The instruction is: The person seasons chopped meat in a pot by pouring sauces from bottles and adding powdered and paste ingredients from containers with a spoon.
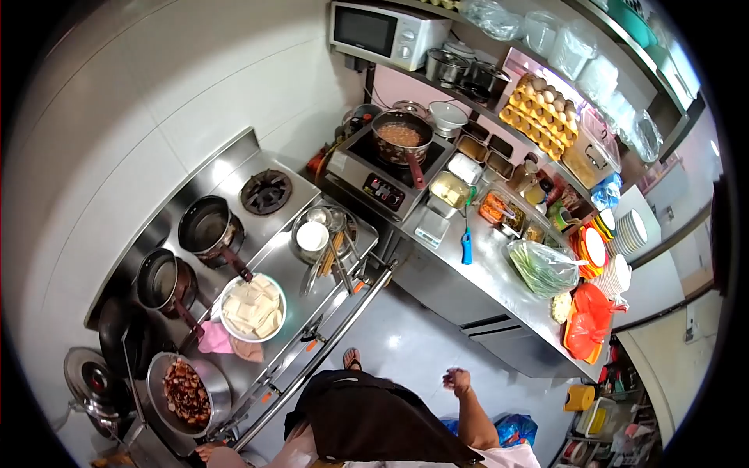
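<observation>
— From your head camera, where are your hands?

— My left hand (pixel 209 451) is at the bottom edge, partly cut off, close to a large steel pot (pixel 221 388) of dark-sauced chunks (pixel 186 394). I cannot tell whether its fingers are apart, together or clamped on anything. My right hand (pixel 456 381) is out over the floor (pixel 413 335), fingers loosely curled, nothing seen in it; whether the fingertips meet is too small to tell.

— Which way does the pot lie?

— Ahead of my left hand and a little to its left, at the near end of the stove (pixel 300 181). That hand is clearly the nearer; my right is well apart from it. The pot's mouth is round, so it has no clear long axis.

— How many of each thing?

— Two hands, one such pot. Around it: one black wok (pixel 121 331), one glass lid (pixel 92 382), one pink cloth (pixel 214 338), one white bowl (pixel 225 321) of overlapping tofu slabs (pixel 253 306) I cannot count, and two saucepans (pixel 201 222) with dark-red handles. A third saucepan (pixel 390 150) stands on the induction cooker (pixel 355 168).
</observation>
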`<state>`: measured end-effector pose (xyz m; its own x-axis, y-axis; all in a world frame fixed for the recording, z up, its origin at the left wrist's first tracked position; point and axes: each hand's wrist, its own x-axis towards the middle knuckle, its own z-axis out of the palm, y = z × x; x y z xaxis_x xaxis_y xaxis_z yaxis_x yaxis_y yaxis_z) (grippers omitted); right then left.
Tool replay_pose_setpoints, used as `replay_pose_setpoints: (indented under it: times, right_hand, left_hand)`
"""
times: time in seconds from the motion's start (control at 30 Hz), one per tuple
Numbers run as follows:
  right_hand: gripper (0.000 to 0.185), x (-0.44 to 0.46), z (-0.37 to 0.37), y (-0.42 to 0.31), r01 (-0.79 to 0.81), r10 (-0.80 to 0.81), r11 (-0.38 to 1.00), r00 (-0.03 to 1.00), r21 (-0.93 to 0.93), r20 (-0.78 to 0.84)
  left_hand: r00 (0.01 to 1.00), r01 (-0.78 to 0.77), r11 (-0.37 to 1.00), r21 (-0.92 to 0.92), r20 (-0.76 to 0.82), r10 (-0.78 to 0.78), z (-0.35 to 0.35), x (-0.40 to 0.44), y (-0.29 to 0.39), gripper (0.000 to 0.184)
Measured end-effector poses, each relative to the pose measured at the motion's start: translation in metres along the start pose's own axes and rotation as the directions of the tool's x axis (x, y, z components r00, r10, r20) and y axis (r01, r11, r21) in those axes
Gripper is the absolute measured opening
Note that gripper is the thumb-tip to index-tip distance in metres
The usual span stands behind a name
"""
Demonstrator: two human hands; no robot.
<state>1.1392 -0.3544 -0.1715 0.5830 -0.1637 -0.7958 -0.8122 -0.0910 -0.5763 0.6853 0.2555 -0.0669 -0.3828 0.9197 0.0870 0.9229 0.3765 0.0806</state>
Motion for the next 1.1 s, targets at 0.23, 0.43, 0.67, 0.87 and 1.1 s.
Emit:
replay_pose_setpoints:
  times: [0.23, 0.43, 0.67, 0.87, 1.1]
  right_hand:
    - [0.017, 0.022, 0.029, -0.155, 0.238, -0.242, 0.962, 0.97, 0.13, 0.018]
    - [0.021, 0.057, 0.059, -0.338, 0.409, -0.422, 0.883, 0.907, 0.231, 0.007]
    - [0.024, 0.126, 0.071, -0.536, 0.394, -0.495, 0.827, 0.848, 0.401, 0.189]
    - [0.024, 0.189, 0.078, -0.595, 0.323, -0.355, 0.932, 0.904, 0.164, 0.238]
    - [0.03, 0.184, 0.072, -0.559, 0.223, -0.156, 0.968, 0.89, -0.111, 0.428]
  left_hand:
    - [0.978, -0.116, 0.992, -0.053, 0.167, 0.123, 0.001, -0.104, 0.066, 0.038]
    - [0.798, -0.195, 0.971, -0.142, 0.552, 0.241, 0.021, -0.203, 0.132, 0.028]
    - [-0.021, -0.939, 0.182, -0.293, 0.575, 0.818, 0.064, -0.294, 0.259, 0.018]
    - [0.318, 0.002, 0.586, -0.81, 0.556, 0.768, 0.035, -0.406, 0.434, 0.023]
    - [-0.025, 0.316, 0.48, -0.818, 0.499, 0.866, -0.034, -0.583, 0.651, 0.019]
